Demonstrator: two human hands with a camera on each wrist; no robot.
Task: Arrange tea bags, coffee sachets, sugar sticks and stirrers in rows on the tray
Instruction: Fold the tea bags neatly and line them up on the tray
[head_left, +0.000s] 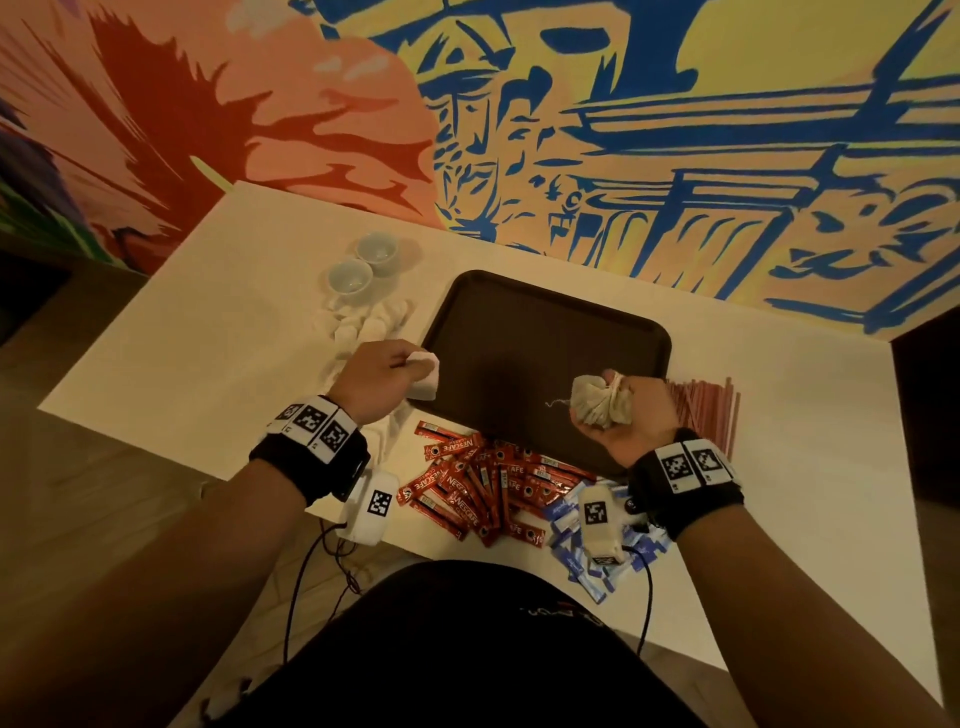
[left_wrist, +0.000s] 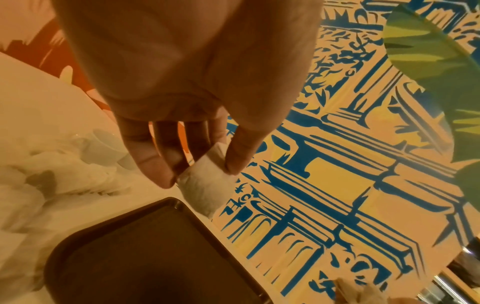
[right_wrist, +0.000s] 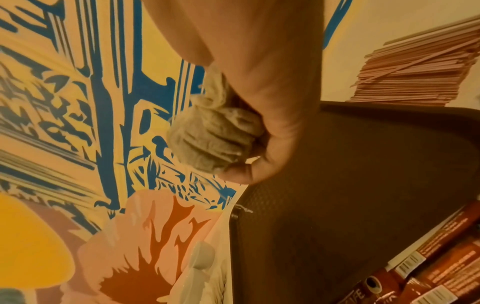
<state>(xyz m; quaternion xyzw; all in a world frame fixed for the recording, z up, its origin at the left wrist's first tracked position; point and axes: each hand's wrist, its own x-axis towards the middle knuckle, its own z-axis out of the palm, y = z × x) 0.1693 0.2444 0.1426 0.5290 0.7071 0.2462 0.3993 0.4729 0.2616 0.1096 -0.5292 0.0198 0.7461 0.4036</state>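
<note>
A dark brown tray (head_left: 545, 332) lies bare in the middle of the white table. My left hand (head_left: 384, 371) hovers at the tray's left edge and pinches one white tea bag (head_left: 425, 376) between thumb and fingers; the same tea bag (left_wrist: 205, 185) hangs above the tray corner (left_wrist: 155, 226) in the left wrist view. My right hand (head_left: 631, 410) is over the tray's near right part, fist closed round a bunch of tea bags (head_left: 597, 400), a thread dangling from it. That bunch (right_wrist: 215, 139) bulges out of the fist.
Red coffee sachets (head_left: 483, 483) lie heaped at the tray's near edge, blue-white sugar sticks (head_left: 582, 545) to their right. Brown stirrers (head_left: 706, 410) are stacked right of the tray. More tea bags (head_left: 363, 322) and two white cups (head_left: 363, 265) sit left of it. A painted wall stands behind.
</note>
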